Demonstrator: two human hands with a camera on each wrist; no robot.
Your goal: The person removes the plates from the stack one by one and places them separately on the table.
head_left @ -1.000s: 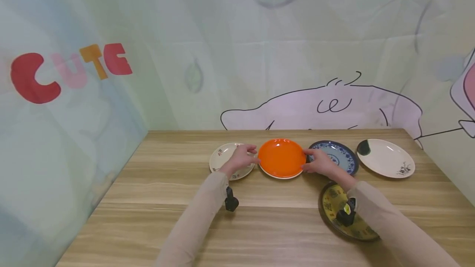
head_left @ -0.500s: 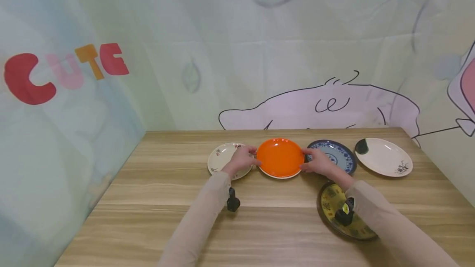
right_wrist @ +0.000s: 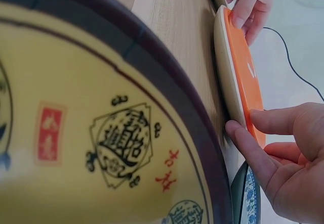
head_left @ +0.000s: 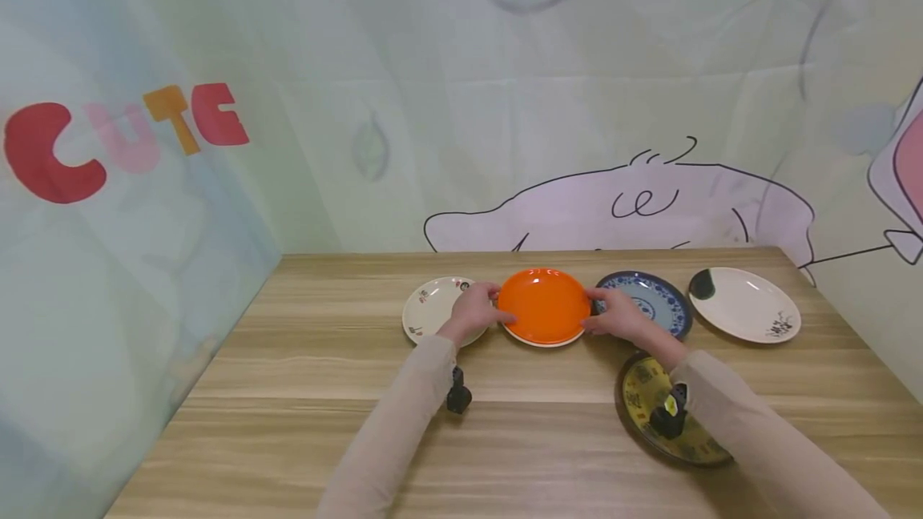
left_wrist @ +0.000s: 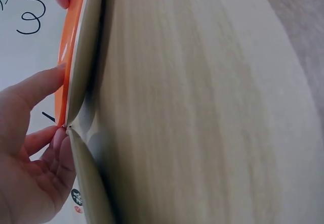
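Observation:
Near the back of the table lies a round orange plate (head_left: pixel 544 306) with a cream underside, between both hands. My left hand (head_left: pixel 473 312) grips its left edge: the thumb (left_wrist: pixel 49 82) lies on the orange rim and the fingers bend at the edge. On the opposite side my right hand (head_left: pixel 618 315) pinches the rim, with the thumb on top and a finger against the cream underside, plain in the right wrist view. A white plate (head_left: pixel 430 307) with small drawings sits partly behind my left hand. Under my right wrist is a blue-and-white plate (head_left: pixel 667 307).
A yellow plate (head_left: pixel 642 399) with a dark rim and printed characters lies below my right forearm, partly covered by it. At the far right rests a white oval plate (head_left: pixel 753 307) with a dark green patch. The wooden table (head_left: pixel 288 375) ends at a printed curtain.
My left hand has shifted slightly right, its thumb coming further over the orange plate's rim. The right hand and the plates stay put; the whole view drifts a little left.

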